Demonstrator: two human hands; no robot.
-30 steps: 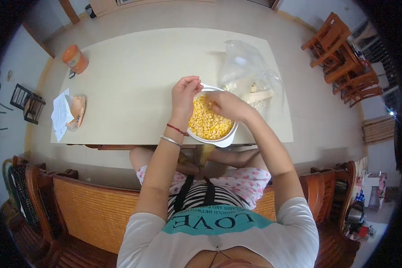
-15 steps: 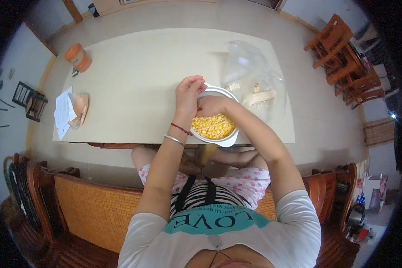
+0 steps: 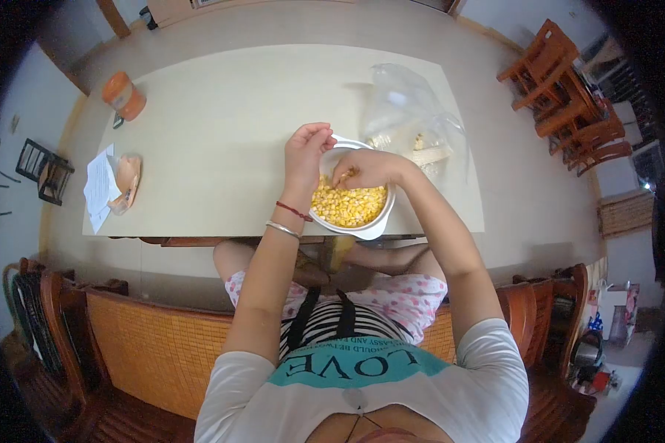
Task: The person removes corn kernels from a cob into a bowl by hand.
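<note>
A white bowl [image 3: 383,227] with handle tabs stands at the near edge of the table, holding loose yellow corn kernels [image 3: 351,205]. My right hand [image 3: 373,168] reaches in over its far right side. Its fingers are curled together just above the kernels, with a small brownish bit [image 3: 349,174] showing at them, too small to name. At the bowl's left rim, my left hand [image 3: 307,151] is raised with fingers bent and tips drawn together; whatever they hold, if anything, is hidden. A clear plastic bag [image 3: 403,100] lies right of the bowl, with pale corn cobs [image 3: 430,156] at it.
An orange-lidded jar [image 3: 124,96] stands at the far left of the pale table [image 3: 222,111]. Papers [image 3: 100,188] and an opened packet [image 3: 127,181] lie near the left edge. Wooden chairs [image 3: 543,63] are stacked beyond the right side. A wooden bench [image 3: 162,336] is behind me.
My right hand has drawn back a little from the left hand, and the brownish bit at its fingers now shows. The left hand stays near the rim. The whole view has shifted slightly.
</note>
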